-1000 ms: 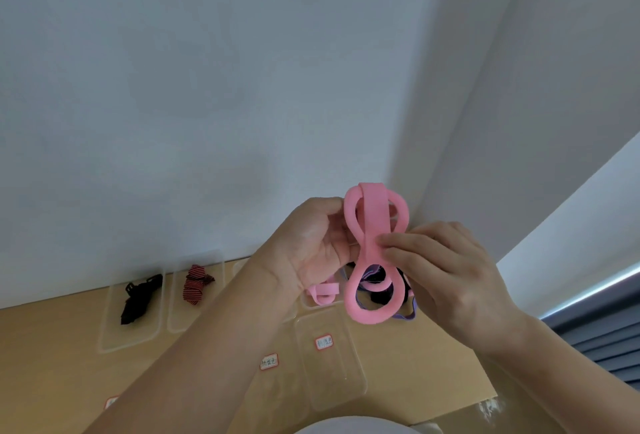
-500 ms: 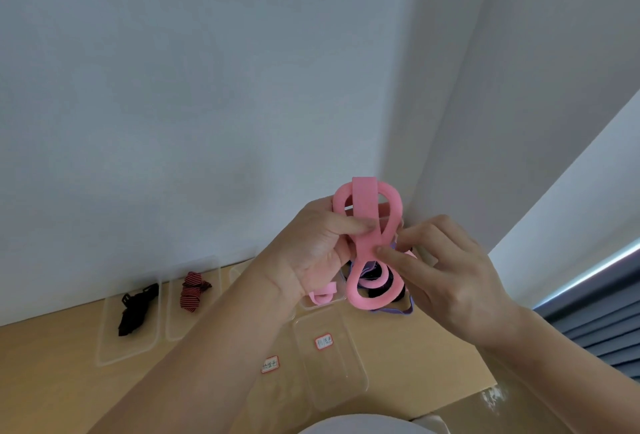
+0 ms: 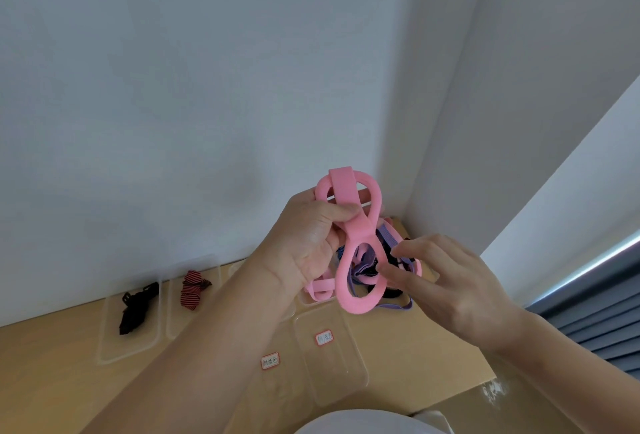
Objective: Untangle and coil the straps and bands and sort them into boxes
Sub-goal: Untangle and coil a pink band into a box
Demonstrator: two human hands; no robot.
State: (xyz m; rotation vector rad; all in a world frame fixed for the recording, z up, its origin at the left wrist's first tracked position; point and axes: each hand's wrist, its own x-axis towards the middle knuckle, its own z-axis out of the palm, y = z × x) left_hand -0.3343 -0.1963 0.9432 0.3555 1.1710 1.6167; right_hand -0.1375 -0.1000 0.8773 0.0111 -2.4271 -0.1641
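Head view: the left hand [image 3: 304,243] grips a pink figure-eight band [image 3: 360,226] by its upper loop, upright above the bench [image 3: 52,381]. The right hand [image 3: 446,284], fingers loosely spread, holds nothing beside the lower loop. Both hide much of a purple, black and pink tangle [image 3: 394,239] behind. Farther left, clear boxes hold a black strap [image 3: 136,309] and a striped strap [image 3: 192,290].
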